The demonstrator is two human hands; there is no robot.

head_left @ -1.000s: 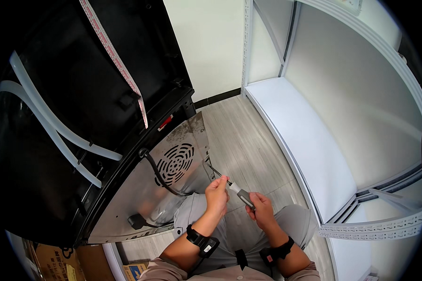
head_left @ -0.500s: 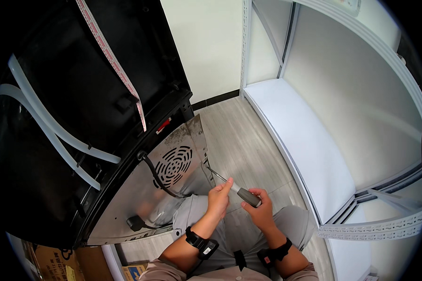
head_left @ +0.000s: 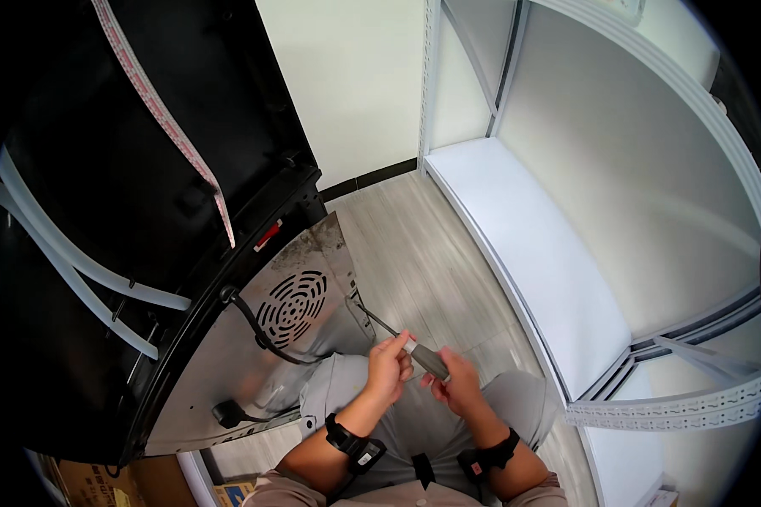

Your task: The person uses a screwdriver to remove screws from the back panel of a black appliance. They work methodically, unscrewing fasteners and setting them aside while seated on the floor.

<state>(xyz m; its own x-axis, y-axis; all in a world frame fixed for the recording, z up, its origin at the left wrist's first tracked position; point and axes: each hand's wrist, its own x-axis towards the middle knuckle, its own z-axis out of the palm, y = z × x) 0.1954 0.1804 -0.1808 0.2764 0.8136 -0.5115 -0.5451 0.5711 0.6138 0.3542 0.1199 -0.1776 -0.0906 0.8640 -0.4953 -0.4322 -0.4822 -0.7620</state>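
Screwdriver (head_left: 431,362) with thick grey handle, pale collar and long slim metal shaft, held in front of the lap, between bent knees in grey trousers. Left hand (head_left: 388,369) with thumb and fingers pinched around the collar, near the start of the shaft; right hand (head_left: 458,386) wrapped around the rear of the handle. Both hands grasping this one tool, nothing else visible in either. Shaft aimed forward and to the left, tip at the right edge of a silver sheet-metal panel (head_left: 245,363) with a round slotted vent (head_left: 292,308); contact with any fastener too small to make out. Panel set along the base of a large black housing (head_left: 203,68), seemingly in place rather than lifted away. Black cable (head_left: 247,314) curving across the panel from the housing's rim.

As for progress, tool brought to bear on the panel's edge, work there apparently unfinished. Loosening or tightening: cannot tell. Left, by judgement: this spot, and possibly other points along the panel, in a number impossible to read from this view.
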